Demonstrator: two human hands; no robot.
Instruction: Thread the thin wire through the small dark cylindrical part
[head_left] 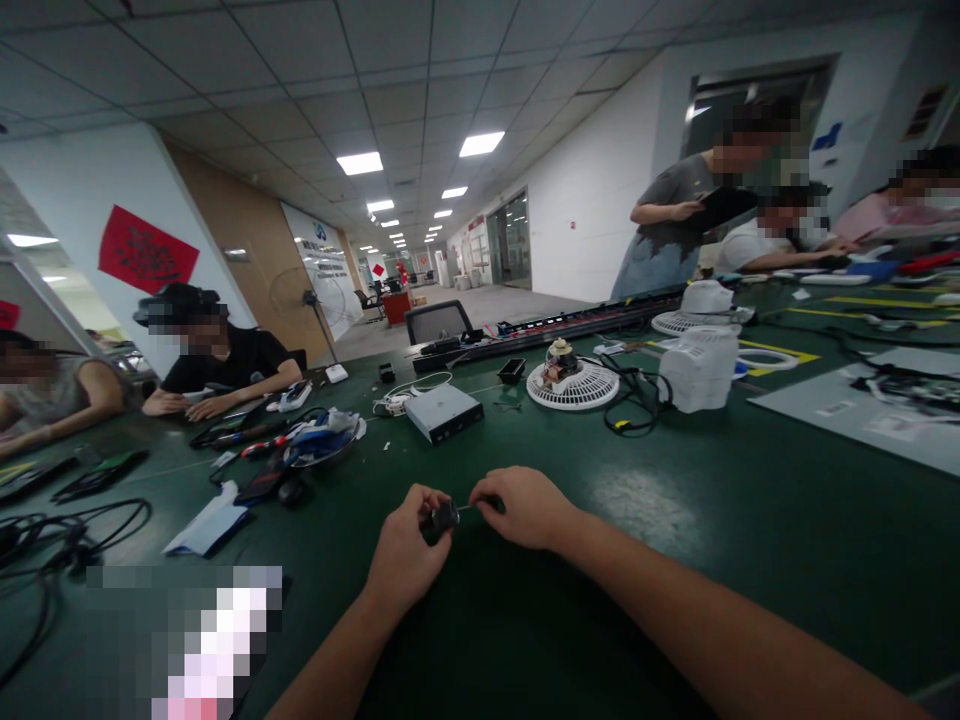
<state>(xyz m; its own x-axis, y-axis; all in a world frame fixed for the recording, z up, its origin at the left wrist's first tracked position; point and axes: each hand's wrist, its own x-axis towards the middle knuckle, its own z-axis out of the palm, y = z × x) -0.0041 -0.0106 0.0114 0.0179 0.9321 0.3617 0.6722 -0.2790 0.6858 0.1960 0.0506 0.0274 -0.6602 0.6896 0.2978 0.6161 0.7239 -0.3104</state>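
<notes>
My left hand (pixel 409 545) is closed around a small dark round part (pixel 445 515) with a shiny metallic end facing right. A thin metal-shafted tool (pixel 465 507) reaches from my right hand (pixel 525 508) to that end; its dark handle is mostly hidden under the fingers, so its exact kind is unclear. Both hands are held low over the green table (pixel 540 620). Beyond them lie a silver optical disc drive (pixel 444 412) and a white fan grille (pixel 574 386) with an exposed motor on it.
A white plastic housing (pixel 701 368) stands at the right beside a black cable (pixel 637 405). Left of my hands are a blue-white cloth or mask (pixel 206 520), a black mouse-like object (pixel 292 489) and tangled cables (pixel 75 545). Other people sit or stand around the table.
</notes>
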